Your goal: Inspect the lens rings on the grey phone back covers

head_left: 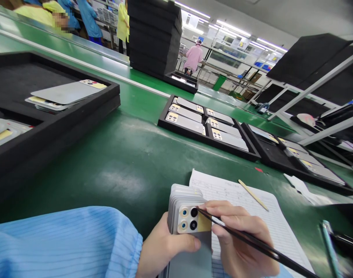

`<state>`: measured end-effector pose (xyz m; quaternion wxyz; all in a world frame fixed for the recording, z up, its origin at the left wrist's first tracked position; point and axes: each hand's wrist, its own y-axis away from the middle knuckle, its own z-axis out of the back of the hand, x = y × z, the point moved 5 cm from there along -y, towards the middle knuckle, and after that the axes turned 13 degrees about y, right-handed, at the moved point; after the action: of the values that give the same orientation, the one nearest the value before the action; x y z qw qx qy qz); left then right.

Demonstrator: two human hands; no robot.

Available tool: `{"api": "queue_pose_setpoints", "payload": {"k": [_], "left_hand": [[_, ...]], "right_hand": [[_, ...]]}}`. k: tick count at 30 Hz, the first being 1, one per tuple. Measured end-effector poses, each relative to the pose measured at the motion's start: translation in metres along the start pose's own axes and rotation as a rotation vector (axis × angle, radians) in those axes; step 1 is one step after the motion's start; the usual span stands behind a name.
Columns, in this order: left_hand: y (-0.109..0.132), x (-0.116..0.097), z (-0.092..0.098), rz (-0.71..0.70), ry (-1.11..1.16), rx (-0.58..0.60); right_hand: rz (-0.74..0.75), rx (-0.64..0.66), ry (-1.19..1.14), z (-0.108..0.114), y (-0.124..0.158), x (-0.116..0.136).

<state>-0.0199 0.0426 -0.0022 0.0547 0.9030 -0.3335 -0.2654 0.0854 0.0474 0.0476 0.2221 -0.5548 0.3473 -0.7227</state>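
Observation:
My left hand [166, 243] is closed around a stack of grey phone back covers [193, 256], its thumb lying across the front one. The front cover carries a raised camera plate [188, 219] with several round lens openings, two pale-ringed and two black. Yellow film [204, 223] sits beside that plate. Black tweezers [253, 241] are pinched in my right hand [241, 227]; their tips touch or hover just at the upper black lens ring, I cannot tell which. Fingertips of my right hand rest close to the stack's top right edge.
A lined paper sheet [267, 208] with a wooden stick [253, 195] lies under my right hand. Black foam trays of covers stand left [78, 119], ahead [179, 129] and right [276, 164]. Pens [329, 247] lie far right. Tall black stacked trays [153, 38] stand behind; people work beyond.

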Motion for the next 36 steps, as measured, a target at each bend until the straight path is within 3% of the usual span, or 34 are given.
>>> {"api": "queue_pose_setpoints", "payload": {"k": [36], "left_hand": [[0.0026,-0.0011,0.0011,0.012,0.051,-0.034]], "right_hand": [[0.019,0.067,-0.037,0.0015,-0.0015,-0.0031]]}}
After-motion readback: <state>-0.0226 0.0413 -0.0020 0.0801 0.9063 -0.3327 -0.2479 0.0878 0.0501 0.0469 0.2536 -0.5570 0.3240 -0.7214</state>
